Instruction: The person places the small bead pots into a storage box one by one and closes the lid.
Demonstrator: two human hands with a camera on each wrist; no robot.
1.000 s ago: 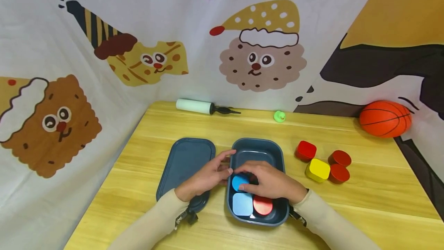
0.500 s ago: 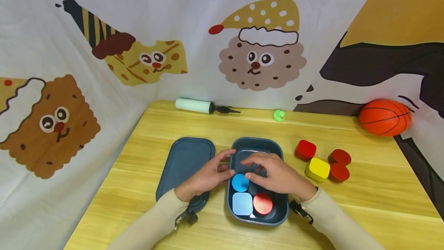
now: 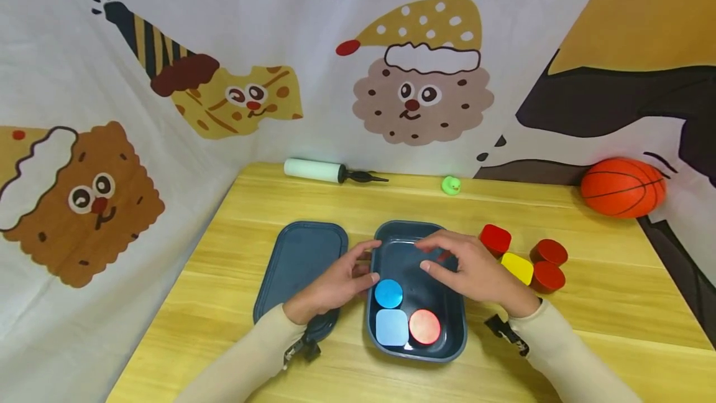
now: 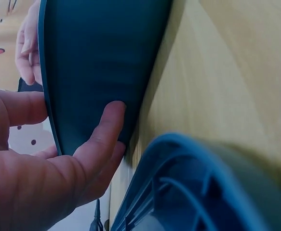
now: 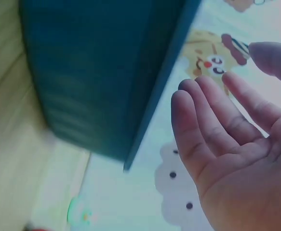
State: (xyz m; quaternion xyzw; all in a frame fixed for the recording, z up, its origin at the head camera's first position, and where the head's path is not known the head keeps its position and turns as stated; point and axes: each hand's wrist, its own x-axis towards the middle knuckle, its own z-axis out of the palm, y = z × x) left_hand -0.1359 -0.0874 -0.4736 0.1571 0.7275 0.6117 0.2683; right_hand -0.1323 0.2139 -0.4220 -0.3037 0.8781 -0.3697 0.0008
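Note:
A dark blue rectangular box (image 3: 416, 353) stands on the table with a blue round block (image 3: 388, 293), a light blue rounded-square block (image 3: 392, 328) and a red round block (image 3: 424, 327) inside, toward its near end. My left hand (image 3: 338, 285) rests against the box's left side; in the left wrist view the thumb (image 4: 27, 108) meets the rim and other fingers (image 4: 112, 118) lie along the outer wall. Above the box's right wall hovers my right hand (image 3: 475, 266), fingers spread loosely and holding nothing. It partly covers a yellow rounded-square block (image 3: 517, 268).
The box's lid (image 3: 304, 260) lies left of it, under the left forearm. Right of the box sit a red rounded-square block (image 3: 495, 240) and two red round blocks (image 3: 549, 277). A pump (image 3: 316, 170), green duck (image 3: 450, 185) and basketball (image 3: 623, 188) line the back edge.
My right hand has lifted off the blue round block and moved right, toward the box's right wall. The left hand has stayed at the box's left side.

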